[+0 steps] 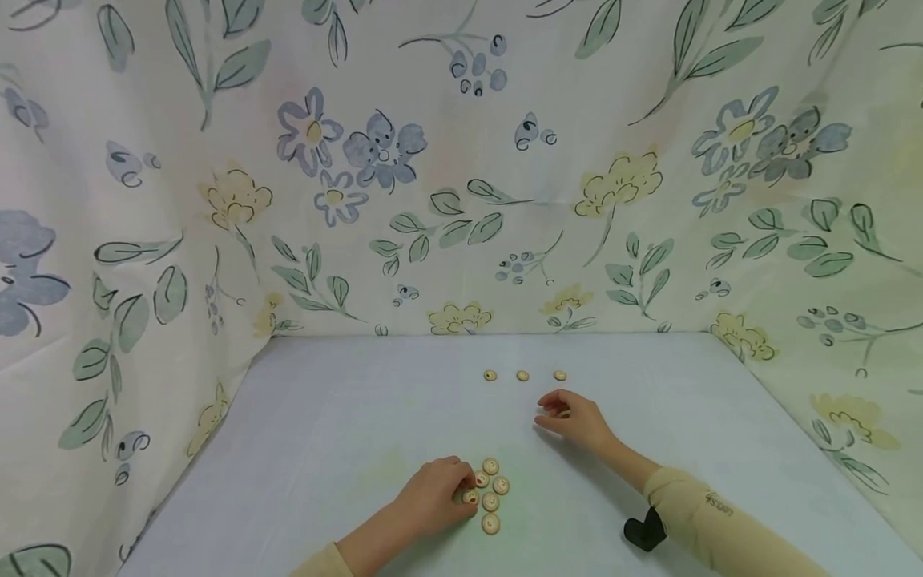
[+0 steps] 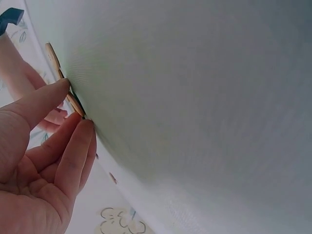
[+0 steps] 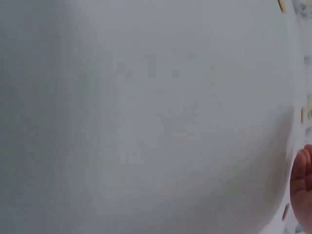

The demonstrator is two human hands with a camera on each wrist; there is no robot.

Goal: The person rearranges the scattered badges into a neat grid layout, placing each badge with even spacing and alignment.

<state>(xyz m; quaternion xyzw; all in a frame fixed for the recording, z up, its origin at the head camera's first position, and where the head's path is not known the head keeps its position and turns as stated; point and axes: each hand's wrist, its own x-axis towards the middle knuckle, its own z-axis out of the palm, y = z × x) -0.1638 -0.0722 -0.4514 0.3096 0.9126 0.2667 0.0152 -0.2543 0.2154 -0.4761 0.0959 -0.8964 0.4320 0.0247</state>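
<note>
Left grip pinches a disc between thumb and fingers.

Three far discs, too small for clear detail

Floral-printed fabric hangs behind and along both sides of a pale tabletop.

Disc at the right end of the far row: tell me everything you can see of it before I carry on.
The right-end disc is small, round and pale tan, apparently wood, with a darker marking on its face too small to read. It looks whole and lies flat on the pale tabletop, with a gap between it and the middle disc to its left. The right hand is just on its near side, apart from it; only the tabletop appears to touch it.
</note>
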